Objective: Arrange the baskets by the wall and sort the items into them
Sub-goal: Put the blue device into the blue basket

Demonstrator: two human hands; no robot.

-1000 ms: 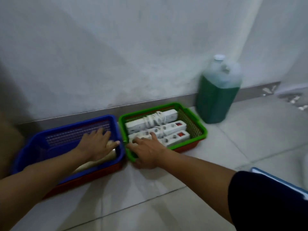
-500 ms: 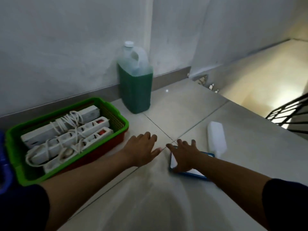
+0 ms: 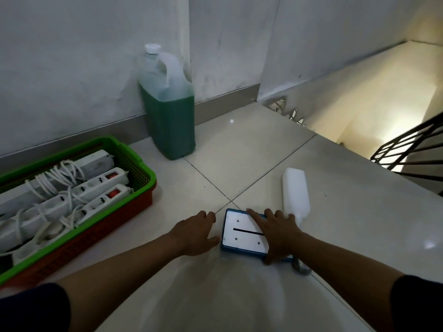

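Observation:
A green basket [image 3: 143, 164], nested in a red one [image 3: 100, 233], stands by the wall at the left and holds three white power strips [image 3: 72, 200] with coiled cords. On the floor tiles lies a flat white plate with a blue rim [image 3: 242, 233], marked by a black slot and small holes. My right hand [image 3: 278, 233] rests flat on its right half, fingers spread. My left hand [image 3: 194, 233] lies open on the floor, its thumb touching the plate's left edge. A white block [image 3: 296, 192] lies just beyond my right hand.
A translucent jug of green liquid [image 3: 167, 111] stands against the wall, right of the baskets. The tiled landing drops to a stairwell at the right, with a black metal railing [image 3: 407, 154]. A small grey object [image 3: 300, 268] lies by my right wrist.
My view has swung right, away from the blue basket. Both hands left the baskets and went to the blue-rimmed plate, the right hand landing on it, the left reaching its edge.

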